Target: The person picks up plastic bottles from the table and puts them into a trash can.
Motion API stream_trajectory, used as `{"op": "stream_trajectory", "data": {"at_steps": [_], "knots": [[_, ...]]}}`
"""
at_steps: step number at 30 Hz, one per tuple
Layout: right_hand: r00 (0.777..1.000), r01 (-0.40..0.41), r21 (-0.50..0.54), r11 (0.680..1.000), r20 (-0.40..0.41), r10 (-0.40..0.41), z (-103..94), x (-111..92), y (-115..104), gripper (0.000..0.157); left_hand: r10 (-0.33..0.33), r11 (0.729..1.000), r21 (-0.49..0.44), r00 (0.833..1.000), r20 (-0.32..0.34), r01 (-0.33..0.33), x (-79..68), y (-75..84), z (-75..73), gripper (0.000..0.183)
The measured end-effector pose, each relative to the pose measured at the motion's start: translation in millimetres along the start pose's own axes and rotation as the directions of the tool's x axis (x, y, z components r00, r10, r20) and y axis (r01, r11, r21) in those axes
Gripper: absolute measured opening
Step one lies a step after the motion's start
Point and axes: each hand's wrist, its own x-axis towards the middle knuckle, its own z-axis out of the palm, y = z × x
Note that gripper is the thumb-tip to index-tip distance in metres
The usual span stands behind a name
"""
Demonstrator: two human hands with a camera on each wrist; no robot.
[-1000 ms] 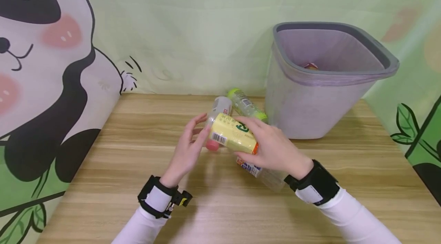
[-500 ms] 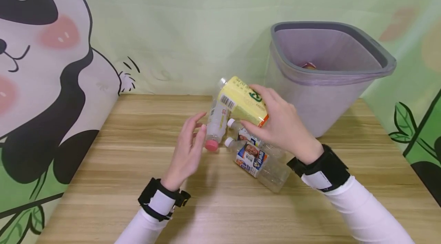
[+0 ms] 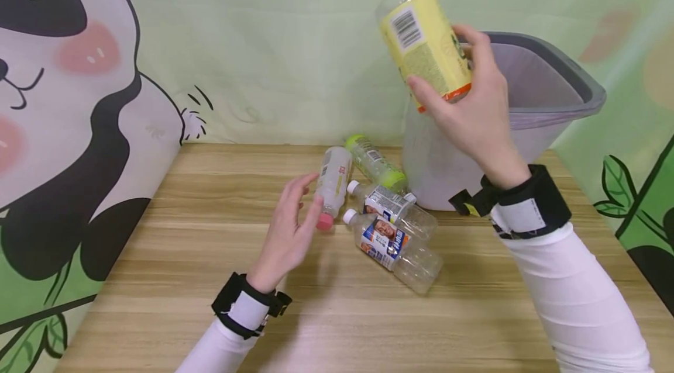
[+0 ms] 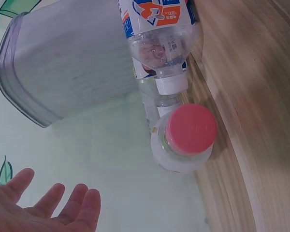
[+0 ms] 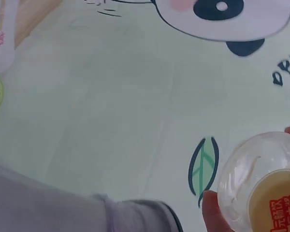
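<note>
My right hand (image 3: 481, 107) grips a clear plastic bottle with a yellow label (image 3: 426, 40), raised and tilted in front of the bin's left rim. The right wrist view catches the base of this bottle (image 5: 237, 193). My left hand (image 3: 284, 232) hovers low over the table with fingers loosely spread, holding nothing. Closest to it lies a bottle with a pink cap (image 3: 334, 180); in the head view the fingertips come near its cap, and whether they touch is hard to tell. In the left wrist view the fingers (image 4: 82, 208) are apart from that pink cap (image 4: 192, 129).
A grey-lilac bin (image 3: 432, 180) with a liner stands at the back right. Beside it lie a green-capped bottle (image 3: 374, 162) and two clear white-capped bottles, one nearer (image 3: 387, 241), one behind (image 3: 392, 206). A printed cloth (image 3: 274, 69) hangs behind the wooden table (image 3: 210, 256).
My right hand has lifted the yellow-labelled bottle up and to the right, from above the other bottles to the bin's rim. My left hand has let it go and stays near the same place.
</note>
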Motion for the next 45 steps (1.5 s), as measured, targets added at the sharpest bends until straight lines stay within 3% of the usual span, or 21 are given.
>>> {"op": "stream_trajectory", "data": {"at_steps": [5,9,13,17,20,27,31,35,37,41,45], "knots": [[0.987,-0.143,0.144,0.979,-0.054,0.152,-13.3,19.3,8.0,0.070,0.003,1.000,0.001,1.000,0.008,-0.003,-1.0,0.9,0.8,0.046],[0.953,-0.272,0.325,0.906,-0.042,0.301,-20.5,32.1,15.6,0.059,0.002,1.000,-0.005,1.000,0.008,-0.002,-2.1,2.3,1.7,0.041],[0.907,-0.375,0.405,0.834,-0.029,0.421,-22.6,39.0,26.6,0.047,0.002,1.000,-0.009,1.000,0.009,-0.002,-3.5,3.3,2.8,0.039],[0.866,-0.445,0.454,0.772,0.000,0.500,-20.2,39.2,39.1,0.052,0.009,1.000,-0.010,1.000,0.011,-0.009,-4.1,3.3,3.2,0.040],[0.855,-0.459,0.482,0.747,0.011,0.518,-19.1,39.8,44.8,0.057,0.020,1.000,-0.014,1.000,0.006,-0.020,-3.9,3.2,3.3,0.041],[0.845,-0.486,0.451,0.749,0.021,0.535,-19.1,41.2,47.8,0.062,0.029,0.999,-0.020,1.000,0.003,-0.029,-4.4,1.0,4.3,0.042],[0.838,-0.513,0.327,0.794,-0.012,0.546,-18.6,41.4,47.8,0.064,0.031,0.999,-0.018,1.000,0.003,-0.030,-4.9,1.6,4.7,0.043],[0.849,-0.512,0.147,0.846,-0.064,0.524,-17.5,40.5,48.6,0.063,0.033,0.999,-0.017,0.999,0.002,-0.033,-4.6,1.6,5.3,0.043],[0.861,-0.494,0.106,0.863,-0.080,0.502,-16.7,38.7,49.1,0.057,0.030,0.999,-0.016,1.000,0.001,-0.030,-4.6,1.2,5.5,0.042],[0.878,-0.457,0.085,0.886,-0.121,0.464,-15.1,35.7,51.4,0.043,0.027,0.999,-0.017,1.000,0.001,-0.027,-4.9,0.1,5.7,0.041],[0.883,-0.427,0.126,0.895,-0.153,0.443,-14.2,35.4,52.6,0.037,0.030,0.999,-0.014,1.000,0.004,-0.030,-4.9,-0.7,5.8,0.042]]}}
